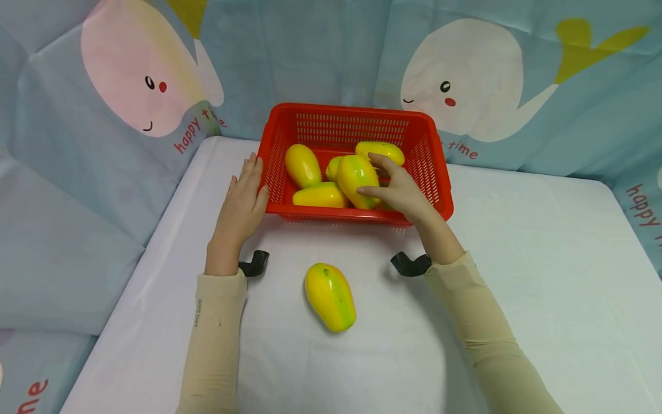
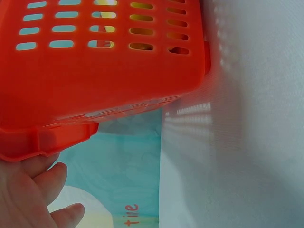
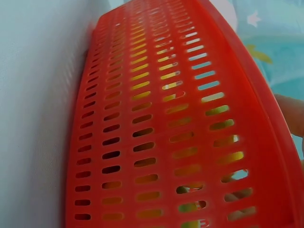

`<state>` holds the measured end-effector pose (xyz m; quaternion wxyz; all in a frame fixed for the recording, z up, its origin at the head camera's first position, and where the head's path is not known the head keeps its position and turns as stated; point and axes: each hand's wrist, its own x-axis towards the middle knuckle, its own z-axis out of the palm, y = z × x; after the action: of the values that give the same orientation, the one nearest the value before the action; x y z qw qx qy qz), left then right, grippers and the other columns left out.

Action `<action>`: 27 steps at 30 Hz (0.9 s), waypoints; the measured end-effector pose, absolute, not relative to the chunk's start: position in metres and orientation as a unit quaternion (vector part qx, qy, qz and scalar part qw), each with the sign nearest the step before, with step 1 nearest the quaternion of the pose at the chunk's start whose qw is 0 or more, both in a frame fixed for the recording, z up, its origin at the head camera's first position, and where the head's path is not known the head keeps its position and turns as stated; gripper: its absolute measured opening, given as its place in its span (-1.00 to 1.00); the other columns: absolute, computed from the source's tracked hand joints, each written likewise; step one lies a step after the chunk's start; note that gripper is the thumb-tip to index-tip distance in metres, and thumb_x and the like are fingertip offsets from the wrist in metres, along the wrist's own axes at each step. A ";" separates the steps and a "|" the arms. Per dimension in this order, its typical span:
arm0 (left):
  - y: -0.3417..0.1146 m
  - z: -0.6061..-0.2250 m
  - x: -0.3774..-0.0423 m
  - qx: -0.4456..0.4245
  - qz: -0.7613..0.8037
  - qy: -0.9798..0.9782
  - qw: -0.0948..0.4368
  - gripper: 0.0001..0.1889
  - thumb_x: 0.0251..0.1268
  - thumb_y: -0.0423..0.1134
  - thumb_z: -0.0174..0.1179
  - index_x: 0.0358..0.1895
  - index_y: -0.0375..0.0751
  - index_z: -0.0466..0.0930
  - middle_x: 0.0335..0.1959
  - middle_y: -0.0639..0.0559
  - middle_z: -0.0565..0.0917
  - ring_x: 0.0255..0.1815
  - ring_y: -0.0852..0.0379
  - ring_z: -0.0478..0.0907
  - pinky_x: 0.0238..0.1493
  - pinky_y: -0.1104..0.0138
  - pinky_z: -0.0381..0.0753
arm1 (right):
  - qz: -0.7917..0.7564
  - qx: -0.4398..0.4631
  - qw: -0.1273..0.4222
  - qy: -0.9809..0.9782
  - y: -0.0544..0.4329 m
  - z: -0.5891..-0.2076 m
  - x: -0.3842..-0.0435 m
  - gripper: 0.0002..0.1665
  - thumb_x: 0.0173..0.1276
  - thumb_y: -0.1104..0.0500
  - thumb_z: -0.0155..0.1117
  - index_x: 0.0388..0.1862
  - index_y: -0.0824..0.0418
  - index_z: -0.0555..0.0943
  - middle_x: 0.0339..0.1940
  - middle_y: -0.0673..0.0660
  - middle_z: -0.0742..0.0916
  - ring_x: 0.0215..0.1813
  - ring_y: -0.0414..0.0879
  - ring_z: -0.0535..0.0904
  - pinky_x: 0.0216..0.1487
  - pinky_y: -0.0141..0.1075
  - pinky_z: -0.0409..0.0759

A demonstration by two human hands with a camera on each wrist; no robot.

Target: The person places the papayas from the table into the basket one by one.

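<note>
A red plastic basket (image 1: 357,214) with slotted walls holds several yellow-green papayas (image 1: 302,165). My right hand (image 1: 395,187) reaches over its front rim and grips one papaya (image 1: 354,175), thumb in front and fingers at its far side. That papaya rests over the others in the head view. My left hand (image 1: 240,201) lies with straight fingers along the basket's left rim, and in the left wrist view its fingers (image 2: 52,183) touch the rim's edge. Another papaya (image 1: 331,297) lies on the table in front of the basket. The right wrist view is mostly filled by the slotted wall (image 3: 156,118).
The basket stands at the back of a white-covered table (image 1: 543,276), close to a blue curtain (image 1: 320,52) printed with whales. Black wrist camera mounts (image 1: 411,264) stick out inward from both wrists.
</note>
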<state>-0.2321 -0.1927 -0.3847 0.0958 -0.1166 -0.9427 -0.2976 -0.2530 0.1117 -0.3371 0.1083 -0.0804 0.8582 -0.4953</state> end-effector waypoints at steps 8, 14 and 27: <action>-0.193 -0.386 -0.232 -0.116 -0.300 -0.942 0.097 -0.39 0.44 -0.16 -0.17 0.49 -0.26 -0.05 0.51 -0.09 -0.03 0.51 0.01 -0.15 0.43 -0.02 -0.19 | -0.520 -0.063 0.076 0.848 0.116 -0.336 -0.253 -0.23 0.19 0.14 0.38 0.38 0.15 0.34 0.26 0.13 0.50 0.22 0.00 0.42 0.14 -0.12 0.51; -0.194 -0.386 -0.231 -0.114 -0.299 -0.942 0.098 -0.39 0.44 -0.16 -0.18 0.49 -0.25 -0.05 0.51 -0.08 -0.03 0.51 0.01 -0.15 0.43 -0.03 -0.17 | -0.536 -0.062 0.045 0.841 0.121 -0.335 -0.249 -0.29 0.20 0.15 0.36 0.34 0.17 0.38 0.23 0.16 0.52 0.21 0.05 0.44 0.16 -0.14 0.49; -0.193 -0.385 -0.232 -0.115 -0.301 -0.941 0.100 -0.38 0.43 -0.15 -0.14 0.48 -0.24 -0.04 0.51 -0.08 -0.02 0.51 0.03 -0.15 0.43 -0.03 -0.15 | -0.600 -0.076 0.008 0.796 0.130 -0.330 -0.228 -0.46 0.25 0.25 0.30 0.23 0.25 0.47 0.18 0.16 0.57 0.21 -0.04 0.47 0.14 -0.28 0.50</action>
<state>-0.2324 -0.1925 -0.3848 0.1002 -0.1150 -0.9415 -0.3006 -0.2281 0.1302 -0.3305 0.0082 -0.0757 0.7962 -0.6002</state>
